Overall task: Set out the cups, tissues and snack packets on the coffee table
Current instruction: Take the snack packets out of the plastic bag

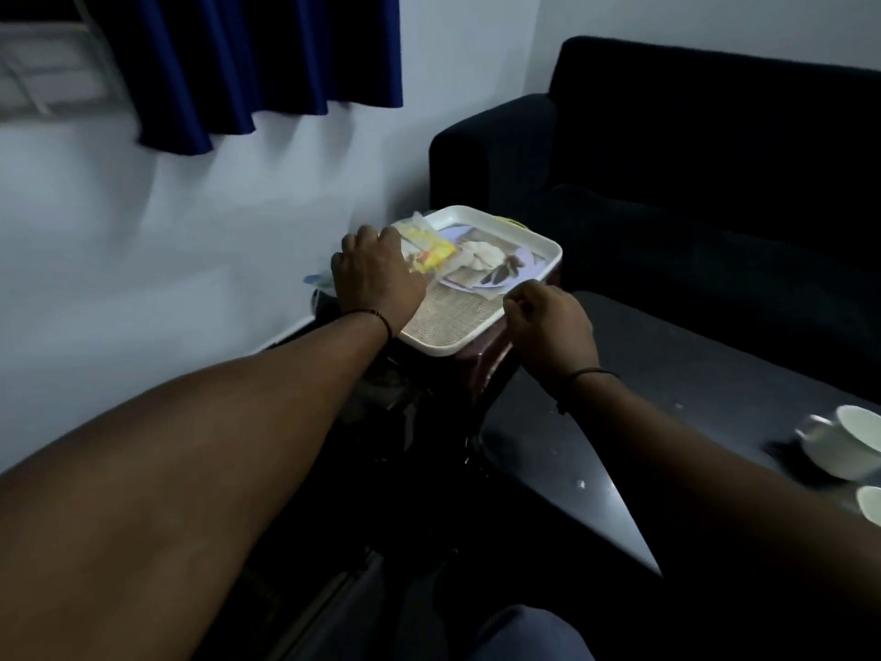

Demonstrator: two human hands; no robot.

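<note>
The left hand (376,274) lay curled over the yellow packet (431,255) on the white tray (534,240), apparently gathering it up for the move; fingers were hidden, so the grip was a judgement. The right hand (548,322), loosely curled at the tray's near rim, held nothing clearly, perhaps steadying it. Two cups (844,446) already stood on the dark surface (667,374), well apart from the tray.

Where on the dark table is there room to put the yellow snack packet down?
The coffee table has a bare stretch between the right hand and the white cups. The strip along the sofa side looks free too. It is crowded at the near right corner by the cups. The snack packet lies on the tray, under the left hand.
</note>
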